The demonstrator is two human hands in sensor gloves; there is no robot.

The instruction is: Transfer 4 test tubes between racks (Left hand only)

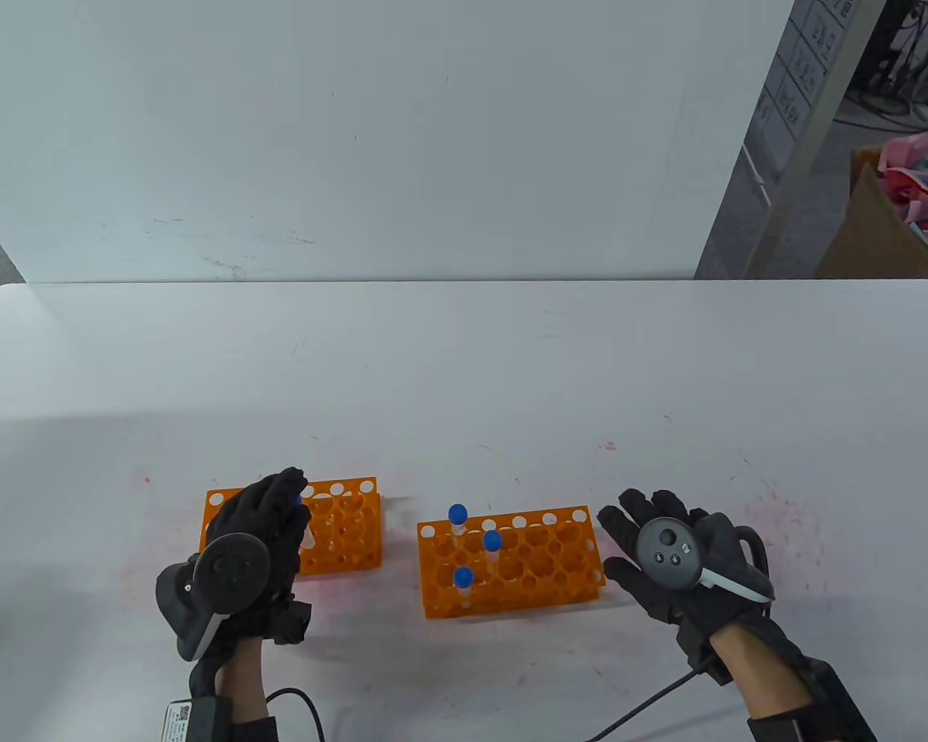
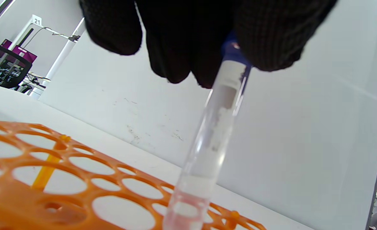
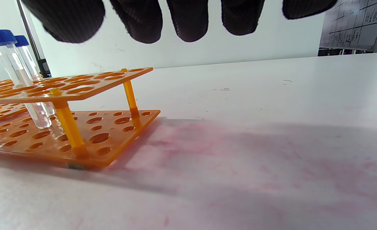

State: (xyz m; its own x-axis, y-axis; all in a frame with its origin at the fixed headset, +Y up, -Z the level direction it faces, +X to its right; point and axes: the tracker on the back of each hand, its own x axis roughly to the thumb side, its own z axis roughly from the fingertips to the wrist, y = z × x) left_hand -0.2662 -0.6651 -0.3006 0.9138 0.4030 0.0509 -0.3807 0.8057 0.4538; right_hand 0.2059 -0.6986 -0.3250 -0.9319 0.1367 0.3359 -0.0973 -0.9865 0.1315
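Note:
Two orange racks stand near the table's front edge. My left hand [image 1: 267, 533] hovers over the left rack [image 1: 340, 533] and pinches a clear blue-capped test tube [image 2: 214, 127] by its cap; the tube's lower end sits at a hole in the left rack's top plate [image 2: 89, 185]. The right rack [image 1: 526, 568] holds three blue-capped tubes [image 1: 458, 516] [image 1: 493, 542] [image 1: 463, 578] in its left part. My right hand [image 1: 665, 556] lies flat and empty on the table just right of that rack, fingers spread [image 3: 188, 19].
A white panel stands behind the table. A cardboard box with pink and blue scraps [image 1: 916, 201] is off the table at the far right. Pink stains mark the table top near the racks [image 3: 239, 153].

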